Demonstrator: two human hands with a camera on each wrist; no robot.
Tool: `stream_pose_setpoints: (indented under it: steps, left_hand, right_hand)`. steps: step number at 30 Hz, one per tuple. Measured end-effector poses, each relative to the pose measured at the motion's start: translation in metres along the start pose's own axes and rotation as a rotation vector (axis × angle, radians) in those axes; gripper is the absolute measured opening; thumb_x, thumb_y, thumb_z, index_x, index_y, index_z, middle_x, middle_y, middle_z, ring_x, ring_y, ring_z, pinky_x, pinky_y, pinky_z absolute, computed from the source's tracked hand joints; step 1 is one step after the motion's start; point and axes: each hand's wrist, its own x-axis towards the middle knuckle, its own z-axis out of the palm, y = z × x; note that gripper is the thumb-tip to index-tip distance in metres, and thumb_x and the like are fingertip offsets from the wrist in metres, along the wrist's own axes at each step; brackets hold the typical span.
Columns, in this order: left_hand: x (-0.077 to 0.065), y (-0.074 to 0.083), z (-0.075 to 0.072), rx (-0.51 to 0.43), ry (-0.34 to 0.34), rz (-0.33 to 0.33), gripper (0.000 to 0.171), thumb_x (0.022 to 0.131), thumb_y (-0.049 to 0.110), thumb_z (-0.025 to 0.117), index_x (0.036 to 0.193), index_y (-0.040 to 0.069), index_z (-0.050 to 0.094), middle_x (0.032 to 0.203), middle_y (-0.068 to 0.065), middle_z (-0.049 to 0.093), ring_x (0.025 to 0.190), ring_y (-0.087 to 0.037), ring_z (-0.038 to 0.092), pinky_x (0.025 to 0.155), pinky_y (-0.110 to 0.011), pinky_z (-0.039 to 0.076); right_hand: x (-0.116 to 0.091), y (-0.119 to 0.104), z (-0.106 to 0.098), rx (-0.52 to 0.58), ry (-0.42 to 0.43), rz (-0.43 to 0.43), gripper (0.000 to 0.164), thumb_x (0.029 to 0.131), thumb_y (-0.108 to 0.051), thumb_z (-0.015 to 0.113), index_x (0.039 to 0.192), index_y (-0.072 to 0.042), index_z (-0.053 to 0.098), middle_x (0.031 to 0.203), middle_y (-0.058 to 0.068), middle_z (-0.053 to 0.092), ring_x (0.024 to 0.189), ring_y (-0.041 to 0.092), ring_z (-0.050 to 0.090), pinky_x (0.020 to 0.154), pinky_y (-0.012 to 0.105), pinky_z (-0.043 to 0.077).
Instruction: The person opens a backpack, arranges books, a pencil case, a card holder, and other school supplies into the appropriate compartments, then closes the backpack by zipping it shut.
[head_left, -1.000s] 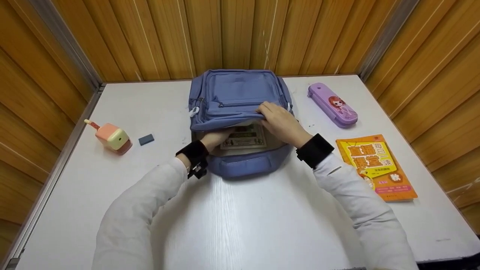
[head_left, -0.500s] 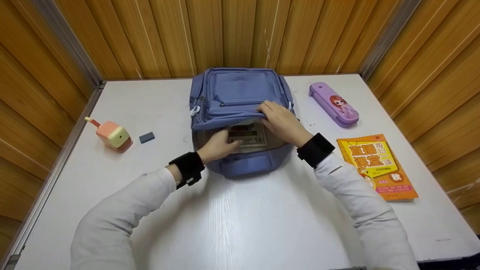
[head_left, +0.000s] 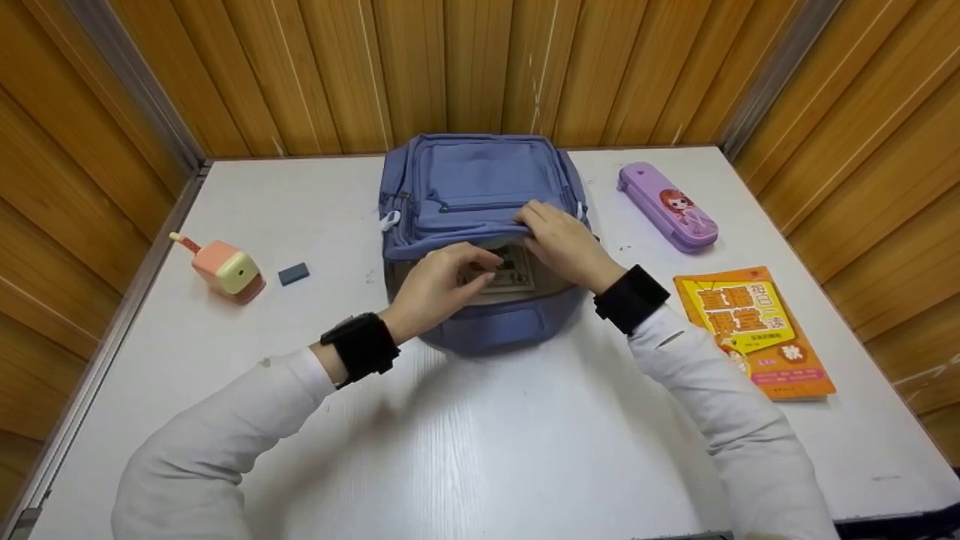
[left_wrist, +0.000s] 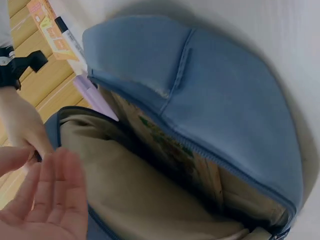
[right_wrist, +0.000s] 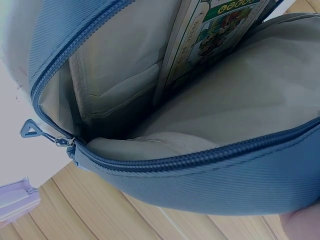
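Observation:
A blue backpack (head_left: 480,180) lies on the white table, its main zip undone and its mouth facing me. Inside it is a book with a patterned cover (right_wrist: 220,37), partly hidden by the bag's lining. My right hand (head_left: 566,247) grips the edge of the bag's upper flap and holds it raised; in the right wrist view only a bit of that hand shows at the corner. My left hand (head_left: 439,289) is in front of the opening, with nothing in its fingers. Its fingers are loosely bent, thumb apart, in the left wrist view.
A pink and yellow pencil sharpener (head_left: 229,270) and a dark eraser (head_left: 293,274) lie left. On the right are a purple pencil case (head_left: 667,210) and an orange book (head_left: 754,334). A black-and-white pen (left_wrist: 70,37) shows beside that book. Wood-patterned walls (head_left: 480,67) enclose the table.
My left hand has come out of the backpack's opening, back toward me and to the left, without anything in it. The right hand still holds the flap up.

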Motion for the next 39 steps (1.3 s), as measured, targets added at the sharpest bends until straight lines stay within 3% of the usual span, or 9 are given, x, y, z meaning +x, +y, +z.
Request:
stream_pose_setpoints:
  steps: [5,9,12,15,19,25,31,39]
  left_hand:
    - [0.003,0.003,-0.011,0.071,0.135,0.074,0.02,0.098,0.016,0.069,0.117,0.012,0.075,0.111,-0.005,0.075,0.086,-0.016,0.066,0.075,-0.031,0.055]
    - [0.008,-0.003,-0.021,0.199,0.195,0.128,0.029,0.096,0.022,0.073,0.123,0.012,0.073,0.115,-0.007,0.071,0.092,-0.023,0.059,0.077,-0.032,0.048]
    - [0.012,-0.013,-0.027,0.268,0.165,0.108,0.042,0.093,0.028,0.076,0.131,0.011,0.068,0.125,-0.009,0.067,0.109,-0.029,0.057,0.092,-0.04,0.05]
    - [0.015,-0.027,-0.031,0.306,0.101,0.023,0.05,0.091,0.033,0.078,0.135,0.012,0.066,0.132,-0.01,0.065,0.12,-0.032,0.058,0.104,-0.047,0.049]
    - [0.016,-0.04,-0.035,0.341,0.049,-0.082,0.047,0.092,0.031,0.078,0.133,0.012,0.068,0.137,-0.011,0.067,0.13,-0.033,0.06,0.11,-0.05,0.05]
    - [0.023,-0.045,-0.035,0.41,0.033,-0.071,0.041,0.096,0.026,0.072,0.133,0.01,0.068,0.139,-0.01,0.068,0.133,-0.032,0.062,0.113,-0.048,0.049]
    - [0.029,-0.043,-0.032,0.46,0.012,-0.06,0.04,0.1,0.022,0.067,0.138,0.009,0.065,0.14,-0.012,0.067,0.131,-0.031,0.064,0.11,-0.047,0.051]
    - [0.034,-0.044,-0.027,0.486,0.073,-0.061,0.024,0.099,0.017,0.067,0.121,0.01,0.074,0.114,-0.012,0.078,0.104,-0.034,0.076,0.084,-0.053,0.061]
  right_hand:
    - [0.0,0.0,0.001,-0.01,-0.016,-0.005,0.021,0.101,-0.01,0.062,0.118,0.001,0.06,0.111,0.017,0.063,0.105,0.035,0.064,0.096,0.047,0.054]
    - [0.0,0.0,0.001,-0.001,-0.023,0.003,0.021,0.102,-0.013,0.061,0.118,0.0,0.06,0.112,0.017,0.064,0.106,0.034,0.064,0.096,0.047,0.055]
    - [0.0,0.0,0.001,0.002,-0.021,0.007,0.02,0.102,-0.013,0.061,0.117,0.0,0.06,0.112,0.017,0.064,0.105,0.035,0.064,0.096,0.047,0.054]
    - [0.0,0.0,0.001,0.004,-0.019,0.005,0.02,0.102,-0.013,0.061,0.117,0.0,0.06,0.111,0.017,0.064,0.105,0.035,0.064,0.097,0.047,0.054]
    - [0.0,-0.001,0.003,0.011,-0.026,-0.001,0.022,0.102,-0.016,0.061,0.117,0.0,0.061,0.112,0.016,0.065,0.106,0.034,0.065,0.099,0.046,0.055]
    - [0.001,-0.001,0.002,0.016,-0.023,0.008,0.023,0.102,-0.016,0.062,0.117,0.0,0.061,0.113,0.017,0.065,0.108,0.035,0.065,0.102,0.047,0.054]
    - [0.0,0.0,0.0,0.008,-0.019,0.006,0.022,0.101,-0.012,0.062,0.118,0.001,0.06,0.112,0.017,0.064,0.105,0.036,0.064,0.098,0.047,0.054]
    - [-0.003,0.001,0.001,0.019,-0.025,-0.002,0.023,0.099,-0.008,0.064,0.118,0.003,0.06,0.111,0.018,0.064,0.104,0.035,0.064,0.097,0.047,0.055]
